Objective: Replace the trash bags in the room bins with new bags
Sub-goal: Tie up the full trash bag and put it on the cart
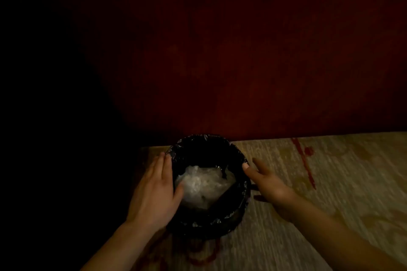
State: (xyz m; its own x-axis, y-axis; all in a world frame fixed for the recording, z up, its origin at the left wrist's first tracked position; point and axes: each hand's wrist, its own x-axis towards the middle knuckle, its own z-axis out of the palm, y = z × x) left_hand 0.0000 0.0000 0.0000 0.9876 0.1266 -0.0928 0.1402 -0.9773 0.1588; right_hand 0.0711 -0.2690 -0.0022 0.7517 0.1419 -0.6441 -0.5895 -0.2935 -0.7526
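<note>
Both hands are reaching down on either side of the bin [211,232], well apart, with the bin's mouth between them; our left hand [154,191] is lying flat against the left rim, fingers straight and together, its thumb dipping over the edge into the opening; our right hand [269,186] is spreading loosely at the right rim, its thumb tip touching the bag's folded edge while the other fingers are pointing past the outside of the bin; as far as we can make out, both are resting uncurled rather than gripping, though the right one is slightly blurred. We are looking down at the bin standing on the floor [330,193], just in front of a dark red wall [242,61], its far rim close to the wall's foot; open carpet is stretching away to the right and toward us, pale, with a red pattern [305,161] running across it; to the left everything is sinking into shadow, and we cannot tell what is lying there. Inside, a black trash bag [239,153] is lining the bin, its crinkled top folding outward over the whole rim and catching small glints; a crumpled wad of clear plastic [202,185] is sitting low in the well, with dark bag showing around it.
</note>
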